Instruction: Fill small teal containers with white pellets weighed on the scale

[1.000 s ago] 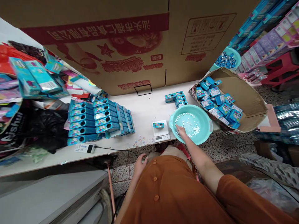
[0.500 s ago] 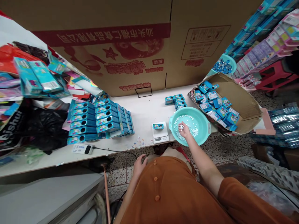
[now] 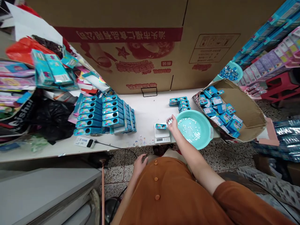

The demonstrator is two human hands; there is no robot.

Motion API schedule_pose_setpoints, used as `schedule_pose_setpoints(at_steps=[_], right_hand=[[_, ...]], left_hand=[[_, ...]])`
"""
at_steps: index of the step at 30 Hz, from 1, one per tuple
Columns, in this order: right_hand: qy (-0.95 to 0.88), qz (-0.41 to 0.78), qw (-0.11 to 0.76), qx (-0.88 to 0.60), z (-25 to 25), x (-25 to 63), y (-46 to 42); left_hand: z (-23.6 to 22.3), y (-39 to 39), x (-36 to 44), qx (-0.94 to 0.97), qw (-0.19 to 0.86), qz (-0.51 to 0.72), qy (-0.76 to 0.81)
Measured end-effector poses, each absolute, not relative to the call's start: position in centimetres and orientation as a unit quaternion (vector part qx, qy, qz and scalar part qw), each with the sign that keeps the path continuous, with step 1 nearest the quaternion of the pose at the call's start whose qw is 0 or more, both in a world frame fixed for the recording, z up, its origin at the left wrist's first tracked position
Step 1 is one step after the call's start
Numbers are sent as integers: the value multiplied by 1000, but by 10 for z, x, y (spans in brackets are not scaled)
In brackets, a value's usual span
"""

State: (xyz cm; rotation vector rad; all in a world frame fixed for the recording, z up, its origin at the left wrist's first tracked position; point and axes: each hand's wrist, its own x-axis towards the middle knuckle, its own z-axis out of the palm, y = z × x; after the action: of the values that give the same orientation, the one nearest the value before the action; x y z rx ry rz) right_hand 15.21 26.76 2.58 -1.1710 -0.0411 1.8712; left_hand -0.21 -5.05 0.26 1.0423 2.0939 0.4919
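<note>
On the white table (image 3: 145, 112), the right hand (image 3: 172, 123) is cupping white pellets (image 3: 169, 121) beside the tin (image 3: 160, 126) sitting on the scale (image 3: 162, 135) for weighing; the left hand (image 3: 140, 163) is resting loosely open at the lap.

1 scale (image 3: 162, 135), 1 basin (image 3: 206, 137), 2 hands

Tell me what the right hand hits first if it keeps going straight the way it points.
Likely the small blue tin on the scale: the right hand, holding white pellets, points left toward it. Depth is uncertain.
</note>
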Motion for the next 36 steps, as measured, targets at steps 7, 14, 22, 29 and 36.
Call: schedule_pose_setpoints(at_steps=[7,14,22,29,36], right_hand=[[-16,729,463,-504,22,130,257],[-85,694,485,-525,19,124,254],[-132,676,493,-531,19,121,251],[-148,674,495,-529,19,121,251],[-187,671,483,-531,16,123,245]], left_hand=[[-3,-58,1,387,358,194,827],[-7,-58,4,398,348,203,824],[-3,-53,6,395,351,200,825],[-4,-52,6,397,358,192,823],[-2,-52,7,401,350,184,826]])
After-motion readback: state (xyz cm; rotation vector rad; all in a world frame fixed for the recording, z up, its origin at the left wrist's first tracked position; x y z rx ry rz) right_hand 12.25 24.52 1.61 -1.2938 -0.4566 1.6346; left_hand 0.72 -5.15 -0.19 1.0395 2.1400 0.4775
